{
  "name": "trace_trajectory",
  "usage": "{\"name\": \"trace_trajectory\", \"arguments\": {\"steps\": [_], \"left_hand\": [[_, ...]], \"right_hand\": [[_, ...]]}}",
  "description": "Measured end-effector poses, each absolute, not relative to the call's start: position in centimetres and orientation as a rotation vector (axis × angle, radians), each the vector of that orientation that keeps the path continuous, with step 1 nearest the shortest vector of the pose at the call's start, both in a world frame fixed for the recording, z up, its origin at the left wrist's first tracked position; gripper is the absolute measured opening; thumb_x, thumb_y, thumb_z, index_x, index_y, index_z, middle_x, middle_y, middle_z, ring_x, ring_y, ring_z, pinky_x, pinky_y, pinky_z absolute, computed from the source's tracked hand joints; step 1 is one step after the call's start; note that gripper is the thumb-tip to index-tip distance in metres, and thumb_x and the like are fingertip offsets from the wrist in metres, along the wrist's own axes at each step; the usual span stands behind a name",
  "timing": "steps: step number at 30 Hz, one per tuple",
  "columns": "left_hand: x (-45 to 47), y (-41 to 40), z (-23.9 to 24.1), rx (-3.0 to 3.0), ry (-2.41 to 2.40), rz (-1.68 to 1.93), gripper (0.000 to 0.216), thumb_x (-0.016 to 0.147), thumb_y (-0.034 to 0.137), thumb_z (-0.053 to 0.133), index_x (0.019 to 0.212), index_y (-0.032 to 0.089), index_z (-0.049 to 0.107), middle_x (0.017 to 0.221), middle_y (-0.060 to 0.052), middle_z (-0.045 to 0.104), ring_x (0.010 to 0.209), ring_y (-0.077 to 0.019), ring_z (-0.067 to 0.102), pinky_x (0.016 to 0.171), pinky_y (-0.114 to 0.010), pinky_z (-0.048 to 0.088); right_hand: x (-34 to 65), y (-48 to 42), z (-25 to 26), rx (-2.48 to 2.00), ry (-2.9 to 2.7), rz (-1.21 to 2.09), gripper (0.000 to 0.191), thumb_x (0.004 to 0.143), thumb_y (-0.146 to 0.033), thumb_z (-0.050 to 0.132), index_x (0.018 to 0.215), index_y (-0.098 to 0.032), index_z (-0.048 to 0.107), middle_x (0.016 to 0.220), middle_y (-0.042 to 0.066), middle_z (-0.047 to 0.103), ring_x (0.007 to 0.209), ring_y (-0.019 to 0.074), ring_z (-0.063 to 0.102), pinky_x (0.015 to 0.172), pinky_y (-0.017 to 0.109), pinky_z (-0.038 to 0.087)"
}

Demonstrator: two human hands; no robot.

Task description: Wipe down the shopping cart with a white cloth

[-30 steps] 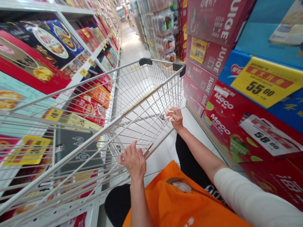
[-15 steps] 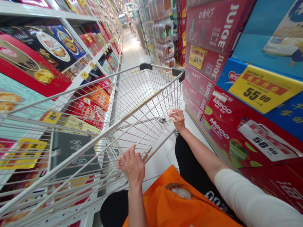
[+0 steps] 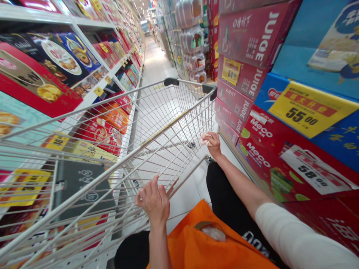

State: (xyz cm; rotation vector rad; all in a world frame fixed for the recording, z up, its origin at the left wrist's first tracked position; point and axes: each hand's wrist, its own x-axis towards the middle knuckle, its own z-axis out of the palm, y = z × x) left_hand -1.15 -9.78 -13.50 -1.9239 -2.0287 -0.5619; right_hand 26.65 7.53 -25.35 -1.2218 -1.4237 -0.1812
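Observation:
A wire shopping cart (image 3: 165, 129) stands tilted across the aisle in front of me, its grey mesh side close to my knees. My left hand (image 3: 154, 203) is at the mesh, its bent fingers hooked on the cart's wires. Farther forward, my right hand (image 3: 214, 144) is closed around a crumpled pale cloth or tissue (image 3: 206, 139). It is beside the cart's wire end; whether it touches the wires I cannot tell. An orange apron (image 3: 196, 243) with a pocket covers my lap, and something whitish shows in the pocket.
Shelves (image 3: 92, 99) of boxed food with yellow price tags run along the left, close to the cart. Stacked juice cartons (image 3: 244, 33) and red Meco boxes (image 3: 259, 145) rise at the right. Bottle packs (image 3: 193, 41) stand farther on, beside the pale aisle floor (image 3: 157, 56).
My view has shifted slightly, so shelves and boxes sit a little differently. Both hands keep the same grip and nearly the same place at the cart.

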Motion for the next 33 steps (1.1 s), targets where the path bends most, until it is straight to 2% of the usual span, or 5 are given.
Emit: {"name": "trace_trajectory", "arguments": {"steps": [7, 15, 22, 28, 33], "left_hand": [[-1.4, -9.8, -13.7, -1.909, -2.032, -0.582, 0.049, 0.099, 0.035, 0.024, 0.127, 0.019, 0.061, 0.107, -0.012, 0.067, 0.096, -0.0275, 0.050, 0.096, -0.047, 0.024], [-1.7, -9.5, -13.9, -1.916, -2.025, -0.563, 0.049, 0.099, 0.035, 0.023, 0.128, 0.021, 0.060, 0.106, -0.012, 0.067, 0.096, -0.0276, 0.050, 0.096, -0.047, 0.023], [-1.8, -9.6, -13.8, -1.915, -1.984, -0.561, 0.049, 0.099, 0.035, 0.023, 0.126, 0.019, 0.061, 0.103, -0.012, 0.066, 0.094, -0.0276, 0.050, 0.093, -0.047, 0.023], [-2.4, -9.4, -14.3, -1.927, -2.002, -0.568, 0.050, 0.098, 0.039, 0.025, 0.127, 0.020, 0.061, 0.102, -0.012, 0.067, 0.094, -0.0278, 0.050, 0.094, -0.048, 0.022], [-2.9, -9.2, -14.6, -1.941, -1.987, -0.547, 0.049, 0.096, 0.039, 0.028, 0.127, 0.018, 0.061, 0.102, -0.012, 0.067, 0.092, -0.0269, 0.050, 0.092, -0.046, 0.023]], "right_hand": [[27.6, 9.5, -21.8, -1.188, -1.230, -0.262, 0.013, 0.089, -0.029, 0.063, 0.082, -0.024, 0.072, 0.104, 0.007, 0.066, 0.101, 0.0225, 0.059, 0.087, 0.040, 0.052], [28.1, 8.8, -25.2, -1.230, -1.447, -0.154, 0.019, 0.090, -0.021, 0.058, 0.074, -0.021, 0.068, 0.097, 0.007, 0.068, 0.096, 0.0201, 0.060, 0.083, 0.036, 0.052], [28.7, 10.8, -23.1, -1.246, -1.279, -0.207, 0.017, 0.089, -0.025, 0.062, 0.074, -0.022, 0.070, 0.101, 0.008, 0.067, 0.101, 0.0224, 0.057, 0.089, 0.039, 0.050], [29.3, 9.9, -25.1, -1.266, -1.408, -0.146, 0.017, 0.087, -0.014, 0.059, 0.075, -0.020, 0.069, 0.093, 0.007, 0.068, 0.093, 0.0207, 0.058, 0.082, 0.036, 0.049], [30.1, 11.6, -23.2, -1.270, -1.230, -0.171, 0.015, 0.088, -0.021, 0.059, 0.075, -0.022, 0.068, 0.102, 0.007, 0.065, 0.100, 0.0215, 0.056, 0.088, 0.038, 0.046]]}}
